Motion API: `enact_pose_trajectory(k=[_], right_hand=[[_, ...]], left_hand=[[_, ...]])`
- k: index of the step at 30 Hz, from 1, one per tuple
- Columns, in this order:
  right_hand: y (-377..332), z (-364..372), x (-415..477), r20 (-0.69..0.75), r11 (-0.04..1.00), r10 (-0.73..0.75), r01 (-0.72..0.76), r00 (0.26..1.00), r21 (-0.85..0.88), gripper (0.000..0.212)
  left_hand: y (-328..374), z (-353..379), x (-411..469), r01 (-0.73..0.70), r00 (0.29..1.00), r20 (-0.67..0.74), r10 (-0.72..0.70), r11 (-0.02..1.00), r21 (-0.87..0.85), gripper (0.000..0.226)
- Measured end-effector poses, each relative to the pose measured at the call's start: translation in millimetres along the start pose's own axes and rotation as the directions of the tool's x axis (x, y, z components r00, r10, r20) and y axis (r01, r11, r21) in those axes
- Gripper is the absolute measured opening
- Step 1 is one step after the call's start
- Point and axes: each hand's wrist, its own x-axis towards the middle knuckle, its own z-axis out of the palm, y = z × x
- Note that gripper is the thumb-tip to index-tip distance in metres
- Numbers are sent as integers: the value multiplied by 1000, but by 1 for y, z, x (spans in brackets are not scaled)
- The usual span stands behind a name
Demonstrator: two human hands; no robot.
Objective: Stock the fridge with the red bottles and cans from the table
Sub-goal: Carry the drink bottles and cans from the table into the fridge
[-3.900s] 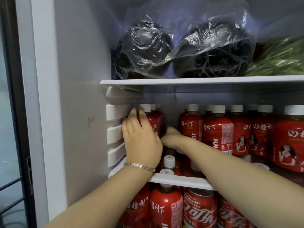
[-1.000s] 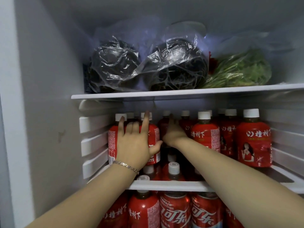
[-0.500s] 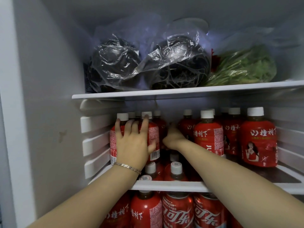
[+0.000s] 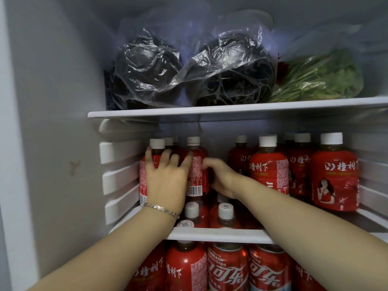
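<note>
Two red bottles with white caps stand at the left end of the fridge's middle shelf [image 4: 218,235]. My left hand [image 4: 165,179] lies spread over the fronts of both, covering much of the left bottle [image 4: 143,175]. My right hand [image 4: 220,177] reaches into the gap beside the barcode-labelled bottle [image 4: 197,177], with its fingers curled round that bottle's right side. Several more red bottles [image 4: 333,175] fill the right part of the same shelf. Below are red bottles [image 4: 185,267] and red cola cans [image 4: 227,267].
The top shelf holds two clear bags of dark contents [image 4: 147,68] and a bag of green leaves [image 4: 319,78]. The ribbed fridge wall [image 4: 119,171] is close on the left. Lower bottle caps [image 4: 225,211] show under my wrists.
My left fingers, stretched upward a second ago, now lie bent over the two bottles. My right hand has shifted left against the barcode bottle. The view has tilted slightly.
</note>
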Motion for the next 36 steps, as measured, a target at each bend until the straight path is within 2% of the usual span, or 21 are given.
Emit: enact_pose_trajectory(k=[2, 4, 7, 9, 10, 12, 15, 19, 21, 25, 27, 30, 32, 33, 36], right_hand=[[6, 0, 2, 22, 958, 0, 6, 1000, -287, 24], [8, -3, 4, 11, 880, -23, 26, 1000, -474, 45], [6, -6, 6, -31, 864, -67, 43, 997, -502, 73], [6, -3, 11, -54, 864, -77, 40, 996, -503, 71], [7, 0, 13, -62, 865, -83, 40, 995, -500, 71], [9, 3, 16, -80, 875, -87, 38, 993, -482, 77], [7, 1, 10, -54, 866, -81, 44, 995, -498, 80], [-3, 1, -1, -31, 861, -73, 47, 997, -506, 65], [-6, 2, -4, -35, 854, -73, 45, 997, -519, 58], [-5, 5, -4, -98, 846, -99, 32, 990, -532, 62], [-4, 5, -4, -127, 823, -121, 28, 985, -567, 60], [-5, 8, -5, -133, 798, -121, 16, 984, -603, 59], [-6, 12, -8, -159, 725, -142, -6, 977, -689, 67], [-7, 16, -16, -180, 645, -170, -29, 969, -764, 68], [-12, 23, -51, -167, 202, -376, -95, 911, -975, 47]], left_hand=[[1, -4, -1, 12, 1000, 13, -12, 1000, -19, 45], [2, -8, -1, 69, 997, 23, -67, 992, -107, 53], [1, -20, 2, 292, 953, 10, -303, 908, -301, 64], [1, -23, 1, 418, 902, 49, -430, 837, -354, 71], [1, -22, -1, 445, 892, 92, -442, 828, -342, 75], [3, -23, -4, 467, 884, 194, -426, 826, -314, 83], [3, -29, -5, 501, 846, 354, -398, 820, -276, 80], [3, -38, -7, 470, 862, 351, -365, 836, -284, 79], [2, -34, -7, 438, 880, 309, -360, 868, -234, 85], [-5, -23, -12, 353, 924, 224, -309, 915, -195, 92], [-6, -25, -12, 327, 938, 198, -284, 913, -243, 92], [-5, -31, -12, 363, 916, 295, -272, 875, -321, 91], [-4, -34, -13, 384, 906, 318, -281, 860, -335, 88], [-4, -36, -13, 382, 907, 312, -282, 863, -331, 87], [-4, -39, -12, 372, 903, 336, -269, 880, -295, 77]])
